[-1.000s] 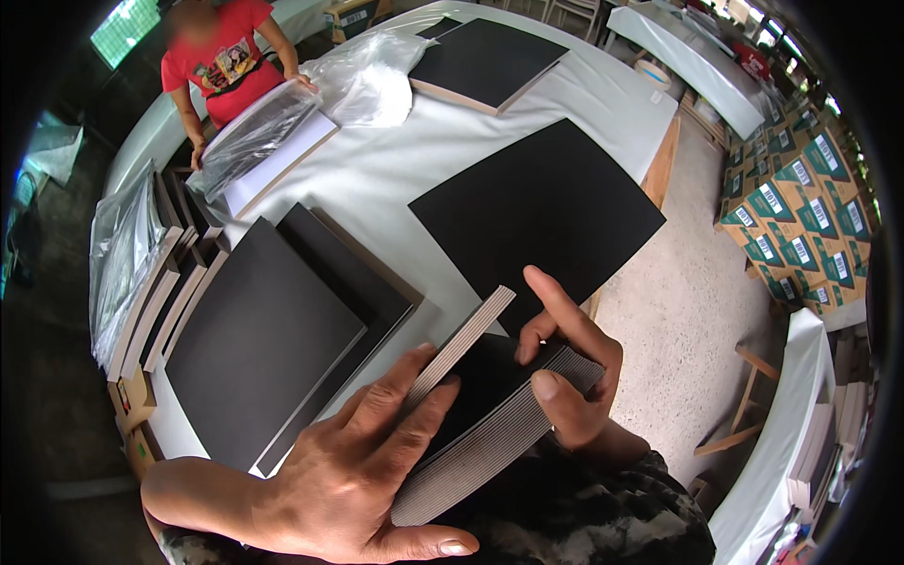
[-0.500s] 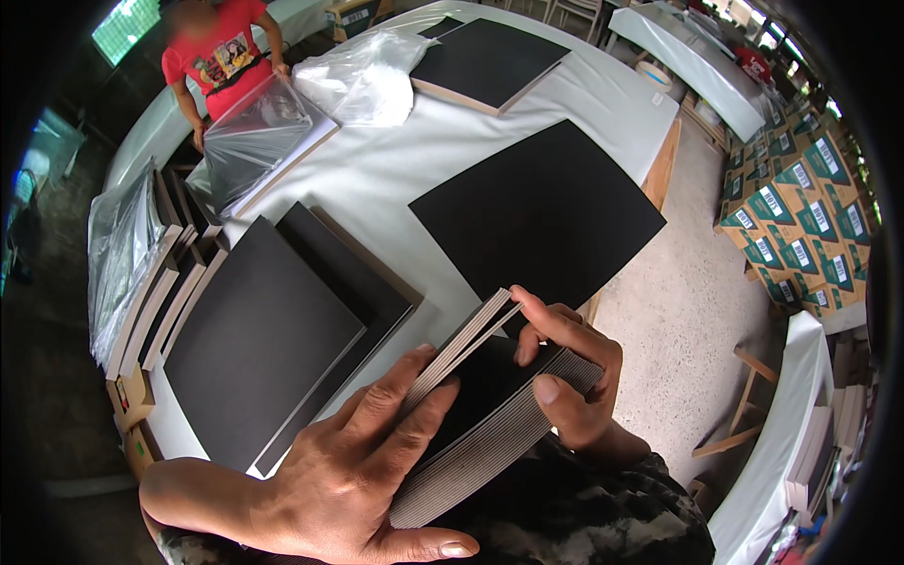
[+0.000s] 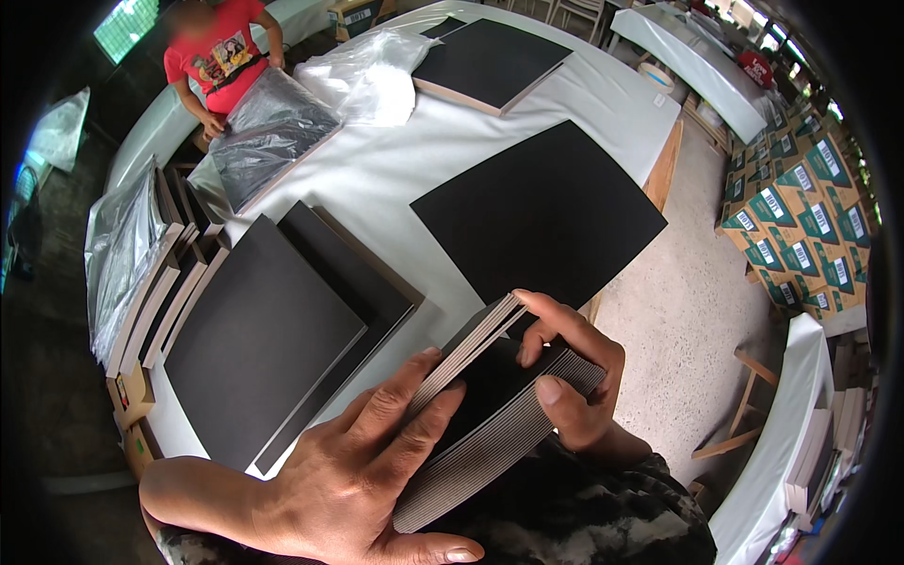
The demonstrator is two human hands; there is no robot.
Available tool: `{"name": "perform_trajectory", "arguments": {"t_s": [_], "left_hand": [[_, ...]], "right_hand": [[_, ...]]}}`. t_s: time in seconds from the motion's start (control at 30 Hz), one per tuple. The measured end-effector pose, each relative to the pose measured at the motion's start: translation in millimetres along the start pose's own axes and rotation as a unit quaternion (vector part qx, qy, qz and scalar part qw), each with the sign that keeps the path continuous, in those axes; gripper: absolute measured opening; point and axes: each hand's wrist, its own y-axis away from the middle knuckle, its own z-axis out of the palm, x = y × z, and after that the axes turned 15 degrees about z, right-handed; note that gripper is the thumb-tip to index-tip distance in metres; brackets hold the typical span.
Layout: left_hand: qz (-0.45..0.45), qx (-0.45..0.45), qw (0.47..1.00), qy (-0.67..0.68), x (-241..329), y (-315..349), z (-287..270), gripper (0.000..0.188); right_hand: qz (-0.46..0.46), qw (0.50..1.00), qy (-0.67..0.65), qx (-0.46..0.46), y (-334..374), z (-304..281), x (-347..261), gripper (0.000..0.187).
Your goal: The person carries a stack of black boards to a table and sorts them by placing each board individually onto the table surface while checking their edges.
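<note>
A thick stack of black-faced boards (image 3: 499,461) with grey edges stands on edge against me, tilted. A thinner group of boards (image 3: 471,347) is parted from its far side, leaving a wedge-shaped gap. My left hand (image 3: 344,471) grips the left end, with fingers on both sides of the thinner group and the thumb along the near bottom. At the other end my right hand (image 3: 584,377) is curled, its index fingertip on the thinner group's top corner and its thumb against the thick stack's edges. A large black sheet (image 3: 546,202) lies just beyond on the table.
Stacked black boards (image 3: 254,348) lie at left, beside plastic-wrapped stacks (image 3: 127,254). Another black stack (image 3: 494,61) and crumpled clear plastic (image 3: 367,80) are farther back. Across the white-covered table (image 3: 405,174), a person in red (image 3: 221,56) handles a plastic-covered board. Cartons (image 3: 800,217) stand at right.
The thinner group's boards have closed together under my right index finger. My left hand has barely shifted. Across the table, the person's plastic-covered piece now looks dark instead of white.
</note>
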Motion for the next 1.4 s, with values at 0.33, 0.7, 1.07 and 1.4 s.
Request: {"name": "perform_trajectory", "arguments": {"t_s": [0.33,0.7,1.07,1.4], "left_hand": [[0.037,0.006,0.999,-0.011,-2,-1,0,0.098],[0.045,0.001,0.999,0.008,3,-1,0,0.095],[-0.046,-0.047,0.981,-0.181,-5,-3,-16,0.087],[-0.268,0.086,0.936,-0.212,33,12,-4,0.082]], "right_hand": [[-0.016,1.0,-0.004,0.008,2,1,3,0.057],[0.003,0.999,-0.021,0.032,5,1,2,0.034],[0.251,0.872,-0.325,-0.265,-27,-35,5,0.054],[0.106,0.939,-0.201,-0.258,-80,20,106,0.022]]}}
